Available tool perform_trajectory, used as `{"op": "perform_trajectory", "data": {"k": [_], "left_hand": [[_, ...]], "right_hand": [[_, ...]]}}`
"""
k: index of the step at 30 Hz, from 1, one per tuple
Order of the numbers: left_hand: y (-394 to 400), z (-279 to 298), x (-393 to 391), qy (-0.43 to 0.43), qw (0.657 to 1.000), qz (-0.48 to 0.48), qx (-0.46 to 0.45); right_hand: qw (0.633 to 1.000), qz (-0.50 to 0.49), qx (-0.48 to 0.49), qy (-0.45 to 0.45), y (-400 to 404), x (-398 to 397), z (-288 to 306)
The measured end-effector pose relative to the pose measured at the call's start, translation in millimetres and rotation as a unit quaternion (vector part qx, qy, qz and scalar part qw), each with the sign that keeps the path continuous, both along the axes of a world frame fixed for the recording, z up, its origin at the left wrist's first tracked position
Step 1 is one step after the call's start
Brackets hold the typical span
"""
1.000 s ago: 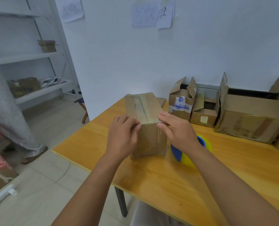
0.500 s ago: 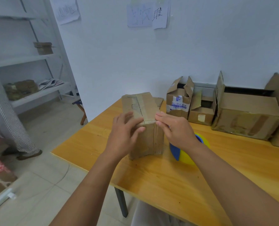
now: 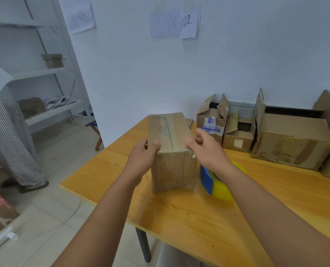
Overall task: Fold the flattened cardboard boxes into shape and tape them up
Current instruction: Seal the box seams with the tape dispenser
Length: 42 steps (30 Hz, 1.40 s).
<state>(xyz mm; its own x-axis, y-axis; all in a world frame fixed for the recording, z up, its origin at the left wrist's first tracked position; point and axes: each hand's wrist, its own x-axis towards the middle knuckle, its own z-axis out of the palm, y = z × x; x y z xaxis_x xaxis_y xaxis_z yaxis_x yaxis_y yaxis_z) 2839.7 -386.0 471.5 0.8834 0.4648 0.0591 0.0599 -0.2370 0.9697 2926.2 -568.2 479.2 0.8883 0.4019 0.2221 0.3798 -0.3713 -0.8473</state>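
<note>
The work surface is a yellow wooden table (image 3: 179,214) set against a white wall (image 3: 237,64) bearing taped paper sheets (image 3: 174,22); a white shelving unit (image 3: 50,74) and a tiled floor (image 3: 44,218) lie to the left. Three open cardboard boxes (image 3: 291,139) stand along the wall at the table's rear. A person in striped trousers (image 3: 11,139) is cut off at the left edge. The writing on the sheets is blurred. A yellow and blue tape dispenser (image 3: 221,185) is partly hidden behind the right wrist. The taped cardboard box (image 3: 172,151) stands upright near the table's front corner. The left hand (image 3: 141,160) grips the box's upper left edge, thumb on top. The right hand (image 3: 208,151) is spread, fingers relaxed, at the upper right edge; contact cannot be confirmed.
</note>
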Motion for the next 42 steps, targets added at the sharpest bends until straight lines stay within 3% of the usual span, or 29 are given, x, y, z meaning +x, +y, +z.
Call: {"op": "perform_trajectory", "data": {"k": [6,11,17,19,23,28,33,37,42], "left_hand": [[18,3,-12,-0.111,0.993,-0.034,0.013],[17,-5,-18,-0.144,0.988,-0.011,0.059],[21,-23,-19,-0.028,0.981,0.052,0.186],[22,-15,-21,-0.041,0.966,0.082,0.242],[22,21,-14,-0.179,0.913,0.088,0.355],[14,36,1,-0.220,0.873,0.098,0.425],[12,38,3,-0.213,0.861,0.080,0.454],[11,33,5,-0.196,0.855,0.069,0.475],[13,30,7,-0.217,0.862,0.074,0.451]], "right_hand": [[0.997,0.022,0.068,0.015,9,11,10],[0.995,0.037,-0.005,-0.090,17,2,-7],[0.992,0.006,-0.072,-0.103,17,-5,-40],[0.990,-0.006,-0.054,-0.129,14,-5,-36],[0.959,-0.023,-0.001,-0.283,16,-5,0],[0.943,-0.021,-0.017,-0.333,23,-1,23],[0.940,-0.007,-0.004,-0.340,14,4,25],[0.946,0.001,-0.050,-0.319,10,5,29],[0.938,-0.003,-0.035,-0.345,14,3,28]]}}
